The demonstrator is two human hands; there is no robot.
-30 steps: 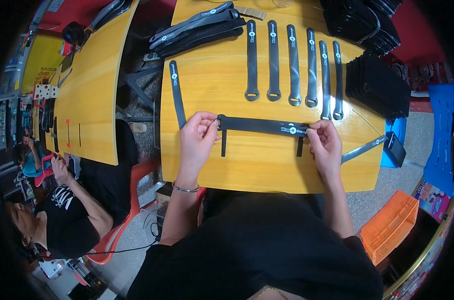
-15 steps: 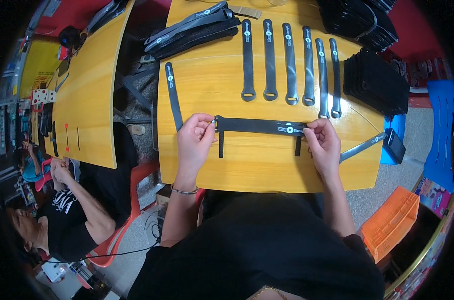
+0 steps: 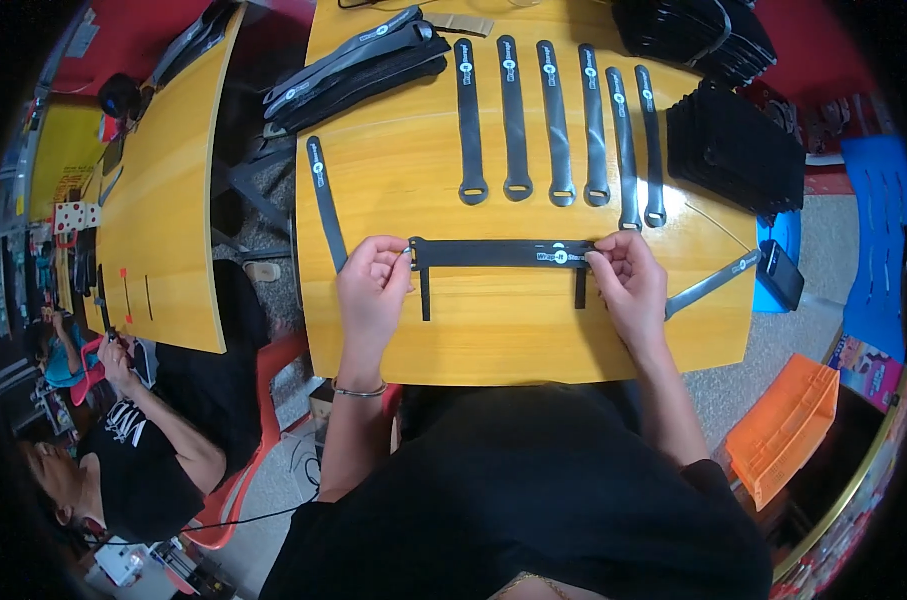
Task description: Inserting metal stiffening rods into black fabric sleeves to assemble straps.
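A black storage strap (image 3: pixel 483 253) is stretched level between my hands, just above the near part of the yellow table (image 3: pixel 503 345). My left hand (image 3: pixel 375 285) pinches its slotted end. The printed end is gripped between the thumb and fingers of my right hand (image 3: pixel 628 280). Below the strap, a dark narrow bar (image 3: pixel 425 293) and a second dark bar (image 3: pixel 580 288) show against the table, one near each end. Another strap (image 3: pixel 326 200) slants beside my left hand. A further strap (image 3: pixel 711 283) reaches out from beside my right hand.
Several straps (image 3: pixel 513 120) lie in a row beyond my hands. At the far left is a pile of straps (image 3: pixel 358 70); at the right stand black stacks (image 3: pixel 738 150). An orange crate (image 3: pixel 781 430) is on the floor. A co-worker (image 3: pixel 153 440) sits at another table (image 3: pixel 173 200).
The view has shifted slightly, so the table and straps appear further left. Both hands keep their hold on the stretched strap. The co-worker's hands have moved a little.
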